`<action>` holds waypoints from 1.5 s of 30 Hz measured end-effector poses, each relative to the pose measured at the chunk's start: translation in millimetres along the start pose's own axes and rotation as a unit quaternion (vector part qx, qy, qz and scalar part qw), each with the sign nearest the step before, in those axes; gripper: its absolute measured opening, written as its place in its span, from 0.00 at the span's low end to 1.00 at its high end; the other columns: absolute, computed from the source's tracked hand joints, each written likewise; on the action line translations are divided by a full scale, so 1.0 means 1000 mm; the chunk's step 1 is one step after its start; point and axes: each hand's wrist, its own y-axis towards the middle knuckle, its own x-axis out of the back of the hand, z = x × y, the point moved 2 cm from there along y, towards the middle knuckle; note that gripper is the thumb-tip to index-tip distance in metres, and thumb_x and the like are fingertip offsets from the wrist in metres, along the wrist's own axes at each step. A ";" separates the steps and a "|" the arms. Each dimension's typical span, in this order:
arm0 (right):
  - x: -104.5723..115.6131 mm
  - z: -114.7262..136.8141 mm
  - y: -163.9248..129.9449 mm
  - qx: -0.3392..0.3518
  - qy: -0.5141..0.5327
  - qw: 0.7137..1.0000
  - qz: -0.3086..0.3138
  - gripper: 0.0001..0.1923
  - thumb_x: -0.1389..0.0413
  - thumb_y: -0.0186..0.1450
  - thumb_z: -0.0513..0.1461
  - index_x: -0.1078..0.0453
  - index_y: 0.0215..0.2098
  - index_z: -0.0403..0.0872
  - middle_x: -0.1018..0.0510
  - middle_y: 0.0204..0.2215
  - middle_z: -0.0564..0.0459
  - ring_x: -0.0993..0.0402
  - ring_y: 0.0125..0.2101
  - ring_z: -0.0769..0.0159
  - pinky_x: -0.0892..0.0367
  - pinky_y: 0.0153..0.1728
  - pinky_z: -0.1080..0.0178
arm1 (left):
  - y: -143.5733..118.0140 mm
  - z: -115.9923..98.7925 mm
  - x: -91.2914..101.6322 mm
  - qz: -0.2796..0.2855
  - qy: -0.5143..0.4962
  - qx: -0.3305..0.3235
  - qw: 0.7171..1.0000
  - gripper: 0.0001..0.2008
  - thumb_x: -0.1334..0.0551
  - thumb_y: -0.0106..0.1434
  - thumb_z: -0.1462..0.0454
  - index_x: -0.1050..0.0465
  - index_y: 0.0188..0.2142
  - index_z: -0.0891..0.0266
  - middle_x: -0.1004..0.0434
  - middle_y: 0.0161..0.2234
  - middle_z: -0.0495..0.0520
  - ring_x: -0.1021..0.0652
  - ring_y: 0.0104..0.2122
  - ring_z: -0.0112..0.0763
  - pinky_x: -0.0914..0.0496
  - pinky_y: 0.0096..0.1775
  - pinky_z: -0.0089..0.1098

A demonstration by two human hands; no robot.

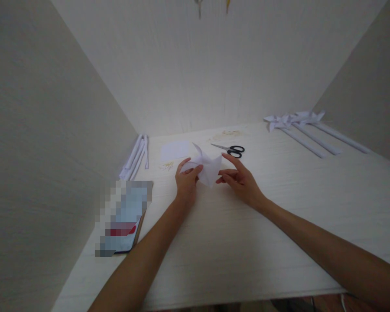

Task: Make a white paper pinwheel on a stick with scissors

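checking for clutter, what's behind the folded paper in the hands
Behind the folded paper, held by left hand and right hand, lie black-handled scissors and a flat paper square on the table. The tabletop directly beneath the paper is covered.

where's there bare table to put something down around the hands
Bare table lies in front of the right hand, out to the paper pinwheels. Crowded: behind the folded paper, by scissors and paper square; left, phone and paper rolls.
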 end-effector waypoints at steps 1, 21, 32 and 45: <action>-0.001 0.000 -0.001 0.006 -0.027 1.000 0.001 0.27 0.49 0.57 0.36 0.47 0.54 0.55 0.24 0.32 0.54 0.25 0.30 0.66 0.30 0.34 0.60 | 0.000 0.000 0.000 -0.001 0.001 0.000 1.000 0.28 0.34 0.38 0.70 0.38 0.41 0.65 0.28 0.22 0.45 0.28 0.22 0.23 0.34 0.28 0.27; -0.001 -0.001 0.006 0.007 -0.055 0.997 0.045 0.09 0.46 0.50 0.33 0.25 0.29 0.46 0.22 0.26 0.52 0.28 0.25 0.69 0.34 0.24 0.68 | -0.009 0.002 -0.005 0.010 0.029 0.018 0.999 0.29 0.33 0.37 0.70 0.38 0.42 0.64 0.29 0.19 0.44 0.28 0.20 0.22 0.35 0.25 0.24; 0.001 -0.004 0.010 -0.037 -0.026 0.999 -0.011 0.04 0.40 0.46 0.39 0.26 0.21 0.47 0.24 0.22 0.53 0.31 0.22 0.69 0.37 0.23 0.66 | -0.011 0.003 -0.004 0.015 0.072 0.010 0.997 0.30 0.33 0.38 0.68 0.38 0.43 0.64 0.29 0.18 0.44 0.30 0.17 0.21 0.37 0.22 0.23; 0.003 -0.006 0.012 -0.065 -0.017 0.995 -0.079 0.08 0.42 0.49 0.42 0.32 0.21 0.45 0.30 0.18 0.57 0.38 0.19 0.73 0.43 0.20 0.68 | -0.020 0.010 -0.011 0.019 0.101 0.002 0.995 0.29 0.33 0.38 0.67 0.38 0.42 0.62 0.28 0.21 0.46 0.28 0.20 0.24 0.34 0.26 0.27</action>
